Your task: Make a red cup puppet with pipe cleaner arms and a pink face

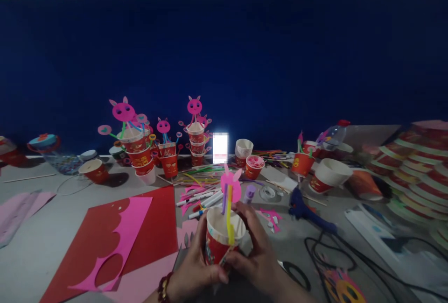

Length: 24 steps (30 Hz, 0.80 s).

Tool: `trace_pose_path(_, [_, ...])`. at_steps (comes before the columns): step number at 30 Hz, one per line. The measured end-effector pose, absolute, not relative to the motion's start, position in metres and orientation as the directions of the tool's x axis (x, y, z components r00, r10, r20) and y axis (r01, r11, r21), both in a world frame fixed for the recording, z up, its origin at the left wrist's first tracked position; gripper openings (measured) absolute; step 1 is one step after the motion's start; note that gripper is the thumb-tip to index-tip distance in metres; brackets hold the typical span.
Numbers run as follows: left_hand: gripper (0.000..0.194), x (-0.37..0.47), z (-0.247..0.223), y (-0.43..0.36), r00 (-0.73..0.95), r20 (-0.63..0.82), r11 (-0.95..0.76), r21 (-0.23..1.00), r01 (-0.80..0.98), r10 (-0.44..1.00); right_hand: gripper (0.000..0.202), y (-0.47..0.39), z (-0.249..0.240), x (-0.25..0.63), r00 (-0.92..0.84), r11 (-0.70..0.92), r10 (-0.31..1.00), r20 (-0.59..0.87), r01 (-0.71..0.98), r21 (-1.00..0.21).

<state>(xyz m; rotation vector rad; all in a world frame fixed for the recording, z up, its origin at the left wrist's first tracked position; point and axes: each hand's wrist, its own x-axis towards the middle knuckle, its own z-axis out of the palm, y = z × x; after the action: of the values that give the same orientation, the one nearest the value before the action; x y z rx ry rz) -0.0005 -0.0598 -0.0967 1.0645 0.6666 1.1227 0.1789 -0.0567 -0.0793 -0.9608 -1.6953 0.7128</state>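
Observation:
Between both hands sits a red and white paper cup (213, 234), held upright with its open rim tilted toward me. A yellow pipe cleaner (230, 214) and a purple pipe cleaner (224, 199) rise from its near inner side to a pink paper head (231, 187) with two ears. My left hand (198, 265) wraps the cup's left side, thumb at the front. My right hand (254, 251) closes round its right side, thumb near the yellow pipe cleaner's lower end. A beaded bracelet (164, 286) circles my left wrist.
Finished cup figures (139, 143) stand at the back left. Red card (157, 219) and cut pink paper (129, 228) lie left. Markers (206, 199) lie beyond the cup. At right are a blue glue gun (311, 212), its black cable (345, 242), scissors (296, 272) and stacked cups (420, 172).

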Motion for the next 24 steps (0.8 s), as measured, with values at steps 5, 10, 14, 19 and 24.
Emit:
trace_pose_path(5, [0.094,0.000,-0.098,-0.054,0.322,0.062,0.122,0.846,-0.519,0.945,0.076,-0.055,-0.096,0.181,-0.197,0.482,0.870,0.453,0.139,-0.865])
trace_pose_path(10, [0.052,0.002,-0.100,-0.047,0.391,0.023,0.259,0.712,-0.652,0.920,0.068,-0.049,-0.108,0.183,-0.098,0.450,0.891,0.443,0.309,-0.838])
trace_pose_path(14, [0.059,0.000,-0.112,-0.049,0.422,0.013,0.280,0.732,-0.622,0.906,0.080,-0.048,-0.117,0.181,-0.052,0.496,0.848,0.527,0.427,-0.756])
trace_pose_path(19, [0.062,-0.001,-0.123,-0.050,0.384,-0.026,0.267,0.761,-0.591,0.923,0.071,-0.054,-0.126,0.180,-0.100,0.524,0.832,0.546,0.463,-0.715])
trace_pose_path(24, [0.046,-0.004,-0.127,-0.047,0.401,-0.088,0.360,0.643,-0.676,0.912,0.049,-0.052,-0.127,0.178,-0.066,0.511,0.833,0.549,0.470,-0.719])
